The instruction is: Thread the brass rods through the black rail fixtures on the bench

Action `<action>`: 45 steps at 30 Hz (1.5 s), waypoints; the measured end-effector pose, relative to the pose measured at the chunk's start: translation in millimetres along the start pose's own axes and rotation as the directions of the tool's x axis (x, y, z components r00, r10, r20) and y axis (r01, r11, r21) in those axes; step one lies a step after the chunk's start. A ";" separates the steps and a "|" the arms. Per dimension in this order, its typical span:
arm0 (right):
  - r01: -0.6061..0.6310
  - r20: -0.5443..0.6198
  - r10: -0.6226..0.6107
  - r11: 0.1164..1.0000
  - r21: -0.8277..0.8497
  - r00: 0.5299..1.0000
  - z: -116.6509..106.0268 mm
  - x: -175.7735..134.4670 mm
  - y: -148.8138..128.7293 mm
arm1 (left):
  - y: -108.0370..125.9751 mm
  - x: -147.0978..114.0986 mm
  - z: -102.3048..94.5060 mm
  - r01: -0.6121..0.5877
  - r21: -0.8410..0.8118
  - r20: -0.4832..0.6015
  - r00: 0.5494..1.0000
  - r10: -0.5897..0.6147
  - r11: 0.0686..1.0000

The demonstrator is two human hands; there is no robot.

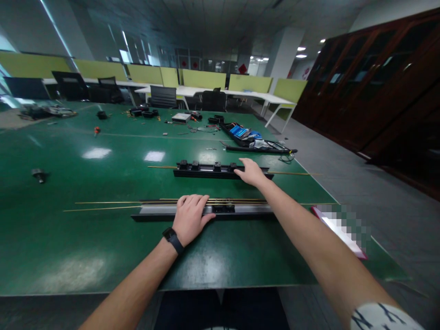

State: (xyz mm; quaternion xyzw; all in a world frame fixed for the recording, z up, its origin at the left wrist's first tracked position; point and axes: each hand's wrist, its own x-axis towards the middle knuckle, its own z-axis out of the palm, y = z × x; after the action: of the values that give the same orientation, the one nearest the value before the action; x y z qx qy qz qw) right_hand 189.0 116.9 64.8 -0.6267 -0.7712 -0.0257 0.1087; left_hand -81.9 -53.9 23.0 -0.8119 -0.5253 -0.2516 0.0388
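My left hand (192, 217) lies over the near black rail (151, 217), fingers curled across it and thumb along its front side. Thin brass-coloured rods (113, 203) run lengthwise above this rail, partly under my fingers. Just right of that hand, a dark block (224, 207) sits in the rail's silvery channel. My right hand (252, 173) reaches to the far black rail (202, 173), its thumb on the near side and fingers over the top, close to a black block (233, 166). Several such blocks stand along the far rail. My palms hide what lies beneath them.
A red-edged white sheet or folder (338, 233) lies by the table's right edge. Behind the rails are a long black case with blue packets (242, 133), a white box (181, 118) and scattered small parts. A small metal-and-black part (39, 174) stands at left.
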 end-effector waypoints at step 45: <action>-0.063 -0.461 0.129 0.986 0.157 0.878 18.8 -154.7 6.3 | 17.9 38.3 26.9 -0.061 0.043 -0.003 0.998 0.061 0.997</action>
State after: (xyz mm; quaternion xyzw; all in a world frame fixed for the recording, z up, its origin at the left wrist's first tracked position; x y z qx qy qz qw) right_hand 222.1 -27.1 15.0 -0.6303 -0.6898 -0.1182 0.3361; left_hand -44.1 -21.2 20.4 -0.8260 -0.5056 -0.2405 0.0649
